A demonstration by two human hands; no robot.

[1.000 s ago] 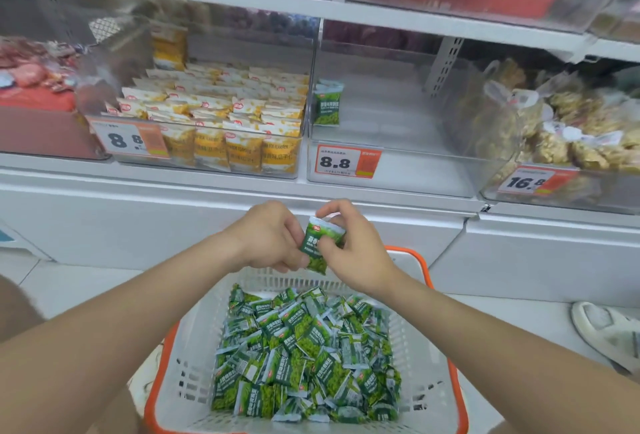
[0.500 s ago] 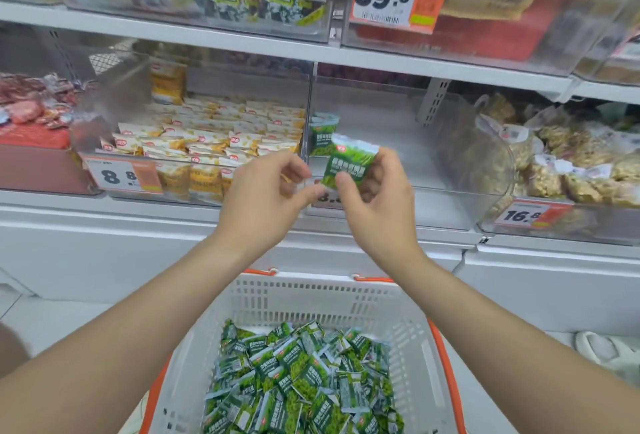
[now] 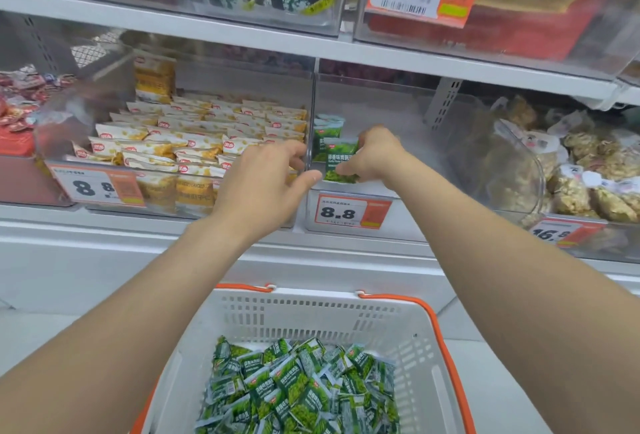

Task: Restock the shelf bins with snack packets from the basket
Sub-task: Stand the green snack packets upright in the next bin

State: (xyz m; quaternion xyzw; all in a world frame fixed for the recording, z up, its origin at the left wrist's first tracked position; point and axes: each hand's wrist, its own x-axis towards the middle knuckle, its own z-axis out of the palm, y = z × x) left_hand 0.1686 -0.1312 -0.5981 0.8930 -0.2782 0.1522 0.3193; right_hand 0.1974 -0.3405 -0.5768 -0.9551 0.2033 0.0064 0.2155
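While the right hand (image 3: 375,156) pinches one green packet (image 3: 339,159) upright, long axis vertical, logo end up, inside the clear bin (image 3: 398,111), a second packet (image 3: 327,128) stands just behind. Half a second ago it was outside, between both hands; now the left hand (image 3: 266,184) is open, empty, just left of it.

The bare left arm (image 3: 121,312) and the bare right arm (image 3: 502,260) reach out from the near corners, and they come close together far out in the middle. The left hand (image 3: 266,184) has its back up, fingers spread and a little bent, thumb poking out to the right, and it holds nothing. Just to its right, the right hand (image 3: 375,156) pinches a green snack packet (image 3: 340,159) between thumb and fingers.
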